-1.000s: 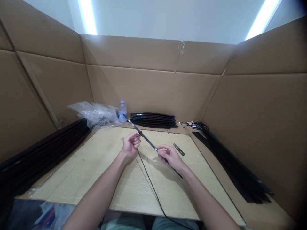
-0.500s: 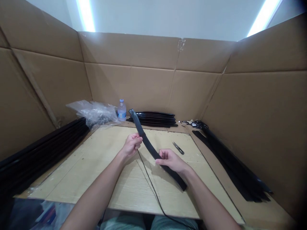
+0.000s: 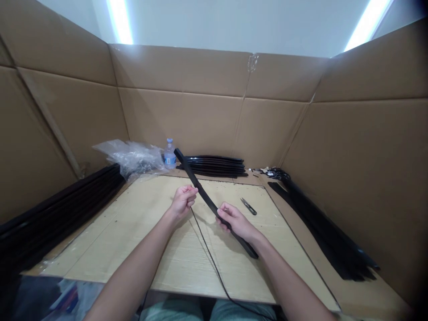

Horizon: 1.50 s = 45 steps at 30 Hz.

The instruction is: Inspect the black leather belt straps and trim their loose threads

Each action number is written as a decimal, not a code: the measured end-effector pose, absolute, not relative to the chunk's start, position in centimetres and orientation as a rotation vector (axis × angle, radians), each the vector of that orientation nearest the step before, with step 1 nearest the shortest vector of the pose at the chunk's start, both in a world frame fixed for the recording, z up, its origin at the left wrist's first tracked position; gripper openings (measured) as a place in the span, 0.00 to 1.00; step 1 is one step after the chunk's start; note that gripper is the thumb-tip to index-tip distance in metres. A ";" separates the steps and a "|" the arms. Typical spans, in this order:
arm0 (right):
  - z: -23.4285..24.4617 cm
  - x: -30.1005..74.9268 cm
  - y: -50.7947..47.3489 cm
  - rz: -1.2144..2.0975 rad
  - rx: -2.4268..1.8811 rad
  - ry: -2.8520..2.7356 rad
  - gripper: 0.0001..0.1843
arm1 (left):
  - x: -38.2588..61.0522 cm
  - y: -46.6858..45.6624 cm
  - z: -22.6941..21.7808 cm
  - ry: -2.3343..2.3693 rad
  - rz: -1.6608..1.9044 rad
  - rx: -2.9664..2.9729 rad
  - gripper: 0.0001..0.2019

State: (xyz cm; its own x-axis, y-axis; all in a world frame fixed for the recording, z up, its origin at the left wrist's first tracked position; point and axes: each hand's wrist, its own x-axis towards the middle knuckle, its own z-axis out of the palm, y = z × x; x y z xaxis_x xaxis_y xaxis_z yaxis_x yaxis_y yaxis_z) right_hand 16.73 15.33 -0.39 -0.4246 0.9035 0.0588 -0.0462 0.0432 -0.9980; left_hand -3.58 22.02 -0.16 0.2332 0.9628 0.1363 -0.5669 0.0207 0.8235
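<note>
Over a table point(image 3: 133, 232), a tightly closed left hand point(image 3: 184, 199) pinches a dark cord point(image 3: 209, 250) beside the slanting black strip point(image 3: 210, 203) gripped by a curled right hand point(image 3: 233, 218); steady cord tension should help.

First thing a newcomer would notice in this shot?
Probably the long, curved black strip slanting across the middle, gripped by the right hand, with a thin black cord trailing down from the left hand. Next, the tall cardboard walls around the workspace and two glaring lights at upper left and upper right.
</note>
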 end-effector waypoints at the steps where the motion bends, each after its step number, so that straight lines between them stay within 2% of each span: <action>1: -0.5 16.7 15.4 1.520 -0.907 -1.499 0.16 | -3.5 22.0 -0.1 0.555 1.290 0.918 0.18; 5: -0.6 16.6 15.4 1.548 -0.956 -1.440 0.23 | -3.1 21.8 0.0 0.606 1.323 0.939 0.16; 10: -0.4 16.6 15.1 1.460 -0.917 -1.523 0.16 | -3.0 21.6 0.1 0.609 1.325 0.976 0.14; 15: -0.2 16.7 14.8 1.611 -0.790 -1.480 0.19 | -2.8 21.1 0.3 0.562 1.305 0.967 0.14; 19: 0.1 16.7 14.8 1.583 -0.766 -1.486 0.21 | -2.8 21.0 0.2 0.522 1.293 0.964 0.15; 24: 0.7 16.8 14.8 1.621 -0.762 -1.324 0.16 | -2.7 21.0 0.3 0.494 1.295 0.942 0.17; 33: 1.0 17.7 15.4 1.277 -0.904 -1.541 0.12 | -2.6 21.3 0.5 0.609 1.272 0.981 0.16; 39: 0.4 17.7 15.6 1.217 -0.972 -1.618 0.19 | -2.7 21.0 0.6 0.599 1.283 1.028 0.15; 45: 0.8 17.8 15.2 1.356 -0.964 -1.679 0.12 | -3.0 20.8 0.8 0.557 1.201 1.108 0.14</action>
State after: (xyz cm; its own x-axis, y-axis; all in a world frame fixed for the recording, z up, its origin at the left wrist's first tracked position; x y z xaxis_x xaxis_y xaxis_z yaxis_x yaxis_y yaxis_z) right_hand 17.80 15.20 0.80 -0.4273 0.8988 0.0981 0.0935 0.1519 -0.9840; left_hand -2.97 20.79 0.83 0.3209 0.9264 0.1970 -0.4485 -0.0346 0.8931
